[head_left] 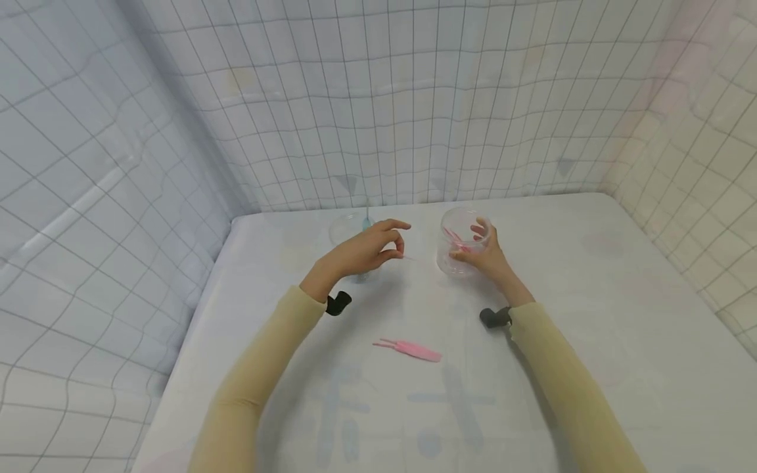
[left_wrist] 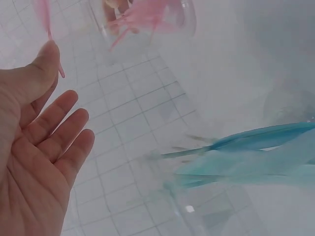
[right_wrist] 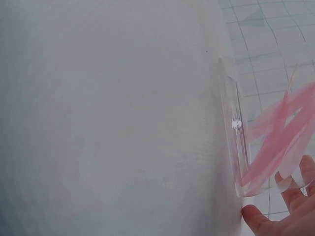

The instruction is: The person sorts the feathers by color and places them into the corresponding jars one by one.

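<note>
My left hand (head_left: pixel 368 251) pinches a pink feather (left_wrist: pixel 44 17) by its thin quill between thumb and index finger, the other fingers held loosely apart. In the head view that feather is barely visible. My right hand (head_left: pixel 489 255) grips a clear jar (head_left: pixel 445 264) at its right side, thumb in front and fingers round the far side. Inside this jar are several pink feathers (right_wrist: pixel 280 142). Behind my left hand stands another clear jar (head_left: pixel 340 231), partly hidden, holding blue-green feathers (left_wrist: pixel 266 140). A small bunch of pink feathers (head_left: pixel 416 350) lies nearer on the table.
The table (head_left: pixel 591 315) has a white cover with faint printed marks. Grid-patterned cloth (head_left: pixel 390 112) hangs behind it and at both sides. A black wrist camera mount (head_left: pixel 338 303) sits at the left cuff, another (head_left: pixel 494 318) at the right.
</note>
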Tool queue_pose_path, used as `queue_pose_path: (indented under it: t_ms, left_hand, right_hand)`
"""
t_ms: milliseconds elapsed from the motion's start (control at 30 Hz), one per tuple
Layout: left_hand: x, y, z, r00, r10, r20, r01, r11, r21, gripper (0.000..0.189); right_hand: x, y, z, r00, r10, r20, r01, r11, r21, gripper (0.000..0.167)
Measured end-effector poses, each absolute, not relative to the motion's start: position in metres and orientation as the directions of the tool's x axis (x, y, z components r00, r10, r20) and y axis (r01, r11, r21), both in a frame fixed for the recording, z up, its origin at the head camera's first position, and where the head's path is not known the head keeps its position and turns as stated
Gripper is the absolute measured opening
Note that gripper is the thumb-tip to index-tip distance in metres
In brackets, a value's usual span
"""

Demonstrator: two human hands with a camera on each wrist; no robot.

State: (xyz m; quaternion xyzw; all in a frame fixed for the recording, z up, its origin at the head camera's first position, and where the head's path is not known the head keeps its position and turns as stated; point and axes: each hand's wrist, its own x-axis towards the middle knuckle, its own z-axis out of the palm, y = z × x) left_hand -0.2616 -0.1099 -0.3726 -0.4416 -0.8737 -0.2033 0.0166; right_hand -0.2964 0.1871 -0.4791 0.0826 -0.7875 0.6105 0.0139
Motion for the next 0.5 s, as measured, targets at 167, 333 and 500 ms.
queue_pose_path:
  t_ms: [167,333,500]
  left_hand:
    - [-0.282,-0.090,-0.353,-0.648,0.733,0.207,0.760,0.607,0.234,0.008]
    - [-0.300,-0.070,-0.341,-0.660,0.729,0.179,0.749,0.658,0.081,0.009]
    - [-0.309,-0.052,-0.331,-0.662,0.730,0.169,0.729,0.680,-0.079,0.012]
  right_hand:
    - [-0.283,0.183,-0.460,-0.986,-0.127,0.110,-0.138,0.230,-0.963,0.098]
    - [-0.275,0.178,-0.451,-0.990,-0.110,0.092,-0.117,0.249,-0.961,0.095]
    - [-0.282,0.178,-0.458,-0.988,-0.101,0.115,-0.137,0.249,-0.959,0.096]
